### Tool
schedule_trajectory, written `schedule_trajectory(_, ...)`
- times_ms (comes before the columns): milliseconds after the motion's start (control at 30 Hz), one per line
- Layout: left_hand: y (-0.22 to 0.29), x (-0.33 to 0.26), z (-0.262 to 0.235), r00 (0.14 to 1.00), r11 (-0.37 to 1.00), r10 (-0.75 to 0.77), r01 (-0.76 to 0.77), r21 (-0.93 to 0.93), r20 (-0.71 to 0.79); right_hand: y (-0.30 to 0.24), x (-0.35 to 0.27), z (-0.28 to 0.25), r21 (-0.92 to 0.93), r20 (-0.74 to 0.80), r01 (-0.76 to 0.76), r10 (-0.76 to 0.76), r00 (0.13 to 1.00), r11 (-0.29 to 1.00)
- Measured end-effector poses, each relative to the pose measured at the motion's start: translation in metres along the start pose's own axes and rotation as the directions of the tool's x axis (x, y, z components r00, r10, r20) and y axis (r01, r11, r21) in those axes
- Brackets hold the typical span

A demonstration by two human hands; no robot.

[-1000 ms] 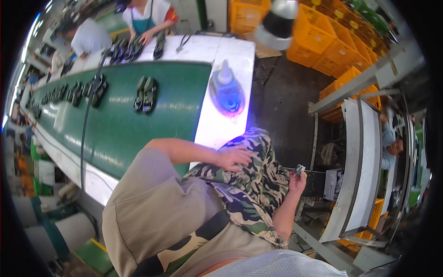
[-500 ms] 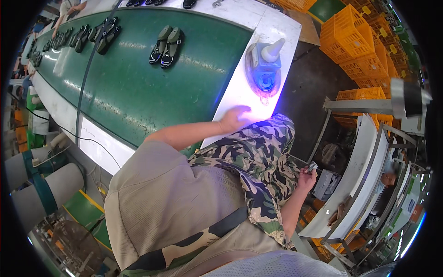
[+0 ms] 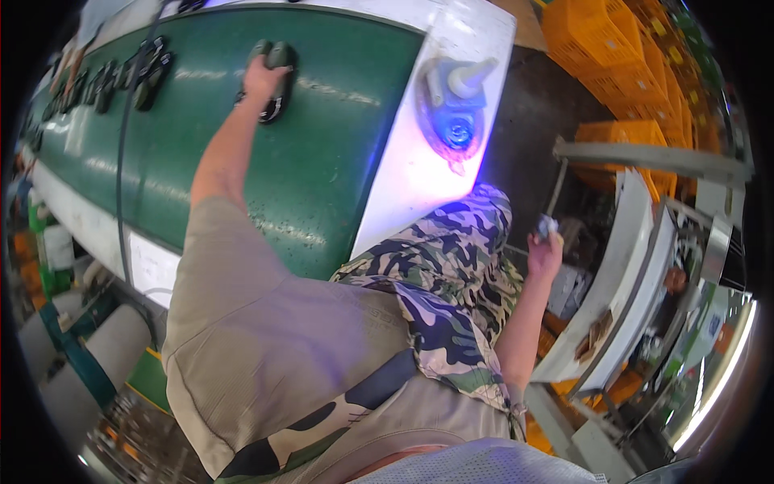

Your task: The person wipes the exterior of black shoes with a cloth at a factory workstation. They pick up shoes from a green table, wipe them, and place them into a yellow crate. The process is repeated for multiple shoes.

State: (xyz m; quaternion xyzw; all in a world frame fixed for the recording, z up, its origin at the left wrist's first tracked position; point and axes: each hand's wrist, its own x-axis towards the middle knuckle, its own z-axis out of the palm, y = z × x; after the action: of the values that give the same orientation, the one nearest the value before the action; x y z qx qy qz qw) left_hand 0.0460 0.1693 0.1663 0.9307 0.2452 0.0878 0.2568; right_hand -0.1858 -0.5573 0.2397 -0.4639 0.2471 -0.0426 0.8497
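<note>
My left arm reaches out over the green conveyor belt [image 3: 322, 153]. My left hand [image 3: 263, 79] is closed on a pair of black shoes [image 3: 277, 55] with olive-green insoles, its fingers across their middle and hiding part of them. The shoes are on the belt. Out to the right, beside my camouflage-print apron [image 3: 435, 250], my right hand [image 3: 546, 253] is raised. Its fingers are closed around a small greyish-white object [image 3: 547, 226], too blurred to name.
A glue bottle with a pale cone nozzle [image 3: 469, 78] stands on the white table end [image 3: 395, 185] under violet light. More dark shoes [image 3: 151, 77] sit farther left on the belt. Orange crates [image 3: 592, 36] are stacked at the far right, and a metal-framed white rack [image 3: 621, 282] stands nearer.
My left hand has moved from the white table end, left and forward, onto the pair of shoes. My right hand has risen slightly, still holding the small object. The view has shifted a little.
</note>
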Motion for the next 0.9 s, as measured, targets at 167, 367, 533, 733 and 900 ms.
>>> schedule_trajectory(167,-0.013,0.038,0.03,0.972,0.978,-0.124,0.085,0.19,0.199,0.017,0.042,0.064,-0.174,0.092,0.011,0.005,0.996,0.985)
schedule_trajectory(367,0.003,0.02,0.037,0.973,0.946,0.004,-0.078,0.314,0.229,0.059,0.08,0.153,-0.555,0.272,0.316,-0.191,0.943,0.77)
schedule_trajectory(533,0.025,-0.078,0.011,0.72,0.829,0.513,-0.556,-0.053,0.468,0.08,0.087,0.206,-0.829,0.501,0.552,-0.324,0.803,0.087)
schedule_trajectory(733,0.04,-0.17,-0.043,0.23,0.726,0.498,-0.638,-0.257,0.836,0.091,0.089,0.227,-0.728,0.686,0.641,-0.267,0.677,-0.243)
schedule_trajectory(900,0.018,-0.205,-0.028,0.75,0.792,0.498,-0.597,0.123,0.436,0.095,0.089,0.234,-0.671,0.731,0.647,-0.175,0.66,-0.362)
